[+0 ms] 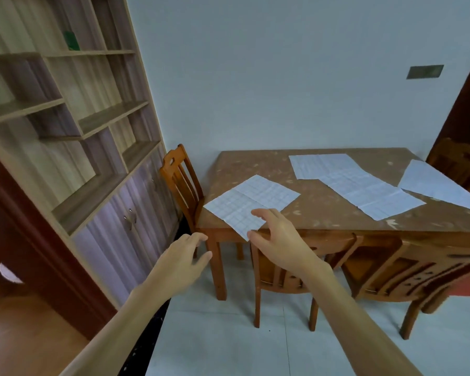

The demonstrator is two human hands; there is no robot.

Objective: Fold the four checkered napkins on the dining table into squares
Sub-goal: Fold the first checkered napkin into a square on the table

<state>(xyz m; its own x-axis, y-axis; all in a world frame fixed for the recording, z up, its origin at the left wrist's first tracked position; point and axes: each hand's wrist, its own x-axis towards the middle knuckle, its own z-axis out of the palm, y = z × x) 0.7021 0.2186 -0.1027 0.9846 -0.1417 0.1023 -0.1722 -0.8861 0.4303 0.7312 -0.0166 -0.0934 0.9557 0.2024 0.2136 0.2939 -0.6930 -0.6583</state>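
Several pale checkered napkins lie flat and unfolded on the brown dining table. The nearest napkin sits at the front left corner, with its tip over the table's edge. Two more overlap in the middle: one at the back and one nearer the front. A fourth napkin lies at the right. My right hand hovers open at the near tip of the nearest napkin. My left hand is open in the air, left of the table's corner.
Wooden chairs stand around the table: one at the left end, two along the near side and one at the far right. A tall wooden shelf unit fills the left wall.
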